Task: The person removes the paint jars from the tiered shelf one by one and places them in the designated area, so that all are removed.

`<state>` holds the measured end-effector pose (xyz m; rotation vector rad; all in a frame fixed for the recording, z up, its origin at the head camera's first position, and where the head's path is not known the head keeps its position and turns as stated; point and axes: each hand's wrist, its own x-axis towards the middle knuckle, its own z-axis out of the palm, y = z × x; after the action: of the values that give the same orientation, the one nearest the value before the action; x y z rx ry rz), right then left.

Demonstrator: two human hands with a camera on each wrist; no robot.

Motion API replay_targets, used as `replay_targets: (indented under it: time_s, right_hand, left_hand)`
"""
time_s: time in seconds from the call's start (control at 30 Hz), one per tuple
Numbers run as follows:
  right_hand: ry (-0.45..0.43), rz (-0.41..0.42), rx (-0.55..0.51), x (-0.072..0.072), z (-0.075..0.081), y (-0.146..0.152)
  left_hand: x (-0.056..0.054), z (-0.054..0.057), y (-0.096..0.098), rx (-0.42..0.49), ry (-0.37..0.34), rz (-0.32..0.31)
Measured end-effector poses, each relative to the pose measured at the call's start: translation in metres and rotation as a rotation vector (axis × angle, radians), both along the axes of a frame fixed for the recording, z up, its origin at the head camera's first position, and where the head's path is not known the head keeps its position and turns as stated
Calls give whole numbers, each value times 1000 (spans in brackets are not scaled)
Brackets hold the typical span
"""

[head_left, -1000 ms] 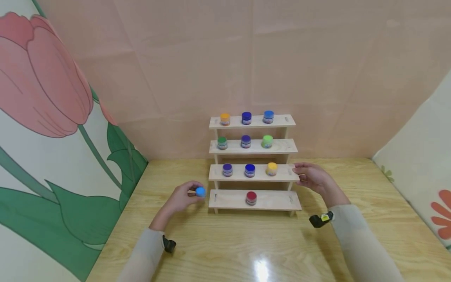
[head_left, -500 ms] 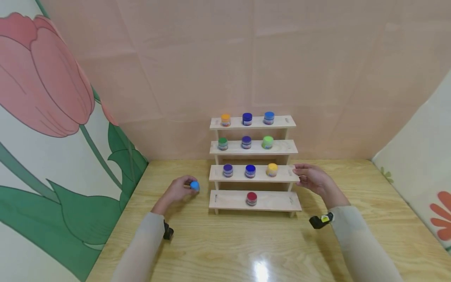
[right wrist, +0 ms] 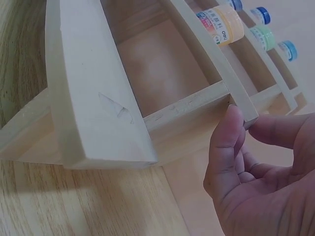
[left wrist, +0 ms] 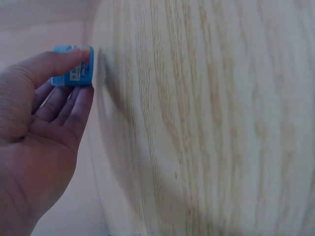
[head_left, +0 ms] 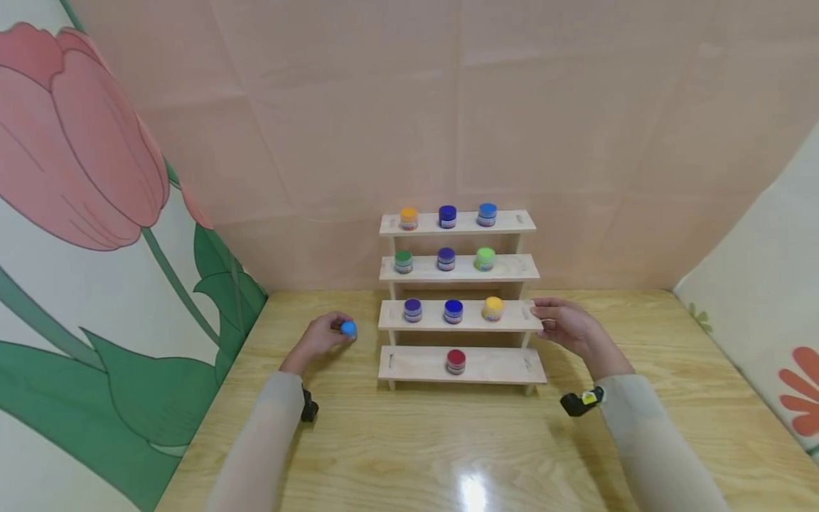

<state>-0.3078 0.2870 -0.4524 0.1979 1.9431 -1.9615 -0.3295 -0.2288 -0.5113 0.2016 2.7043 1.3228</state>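
Note:
Left of the tiered wooden rack (head_left: 416,364), my left hand (head_left: 324,336) grips a small light-blue paint jar (head_left: 348,330) between thumb and fingers. In the left wrist view the jar (left wrist: 74,66) is close to the tabletop; I cannot tell whether it touches. My right hand (head_left: 571,327) pinches the right end of the rack's second tier from the bottom, with thumb and forefinger at the board's corner (right wrist: 241,105). A yellow jar (head_left: 493,308) stands on that same tier, left of the right hand. A dark-red jar (head_left: 456,362) stands alone on the lowest tier.
Upper tiers carry several jars, among them an orange one (head_left: 409,218), a dark green one (head_left: 404,262) and a light green one (head_left: 485,259). The rack stands on a wood-grain table (head_left: 384,441) before a pinkish backdrop (head_left: 358,142). A tulip-printed panel (head_left: 102,156) borders the left.
My left hand has moved left and slightly away from me with the light-blue paint jar, farther from the rack. My right hand stays at the rack's end.

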Motion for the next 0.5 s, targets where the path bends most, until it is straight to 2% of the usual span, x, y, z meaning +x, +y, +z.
replay_targets:
  time_s: [0.37,0.5]
  right_hand:
    - [-7,-5,-3,1,2,-2]
    - [-9,-8,-16,2,1,-1]
  left_hand:
    - [-5,-7,1,-3,6,15]
    - [-5,-5,1,8,-4,27]
